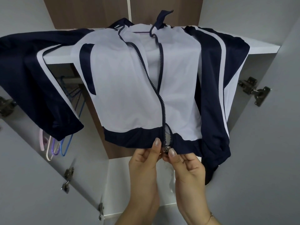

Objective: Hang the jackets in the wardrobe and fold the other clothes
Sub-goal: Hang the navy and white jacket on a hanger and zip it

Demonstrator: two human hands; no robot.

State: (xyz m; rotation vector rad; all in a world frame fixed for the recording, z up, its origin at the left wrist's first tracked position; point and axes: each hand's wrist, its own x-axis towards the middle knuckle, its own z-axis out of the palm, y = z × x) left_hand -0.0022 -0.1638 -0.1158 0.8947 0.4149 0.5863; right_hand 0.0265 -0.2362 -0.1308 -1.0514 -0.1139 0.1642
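At the dark hem, both hands pinch the metal zip slider (165,149) of the white and navy jacket (129,88), which hangs just above the fingers (157,143) over a white wardrobe shelf (259,48). Misaligned teeth could jam the slider.

Setting: domestic bedroom or dressing area, viewed inside an open fitted wardrobe (165,12). Evidence: brown wood-grain back panel at 12 o'clock; white shelf (259,47) running across the upper part; grey doors (32,184) swung open at 8 and 3 o'clock, each carrying metal cabinet hinges (254,90). Coloured wire and plastic hangers (65,143), blue, purple and pink, hang from a rail at 9 o'clock. A navy-and-white zip jacket (129,88) is draped over the shelf, a household garment.
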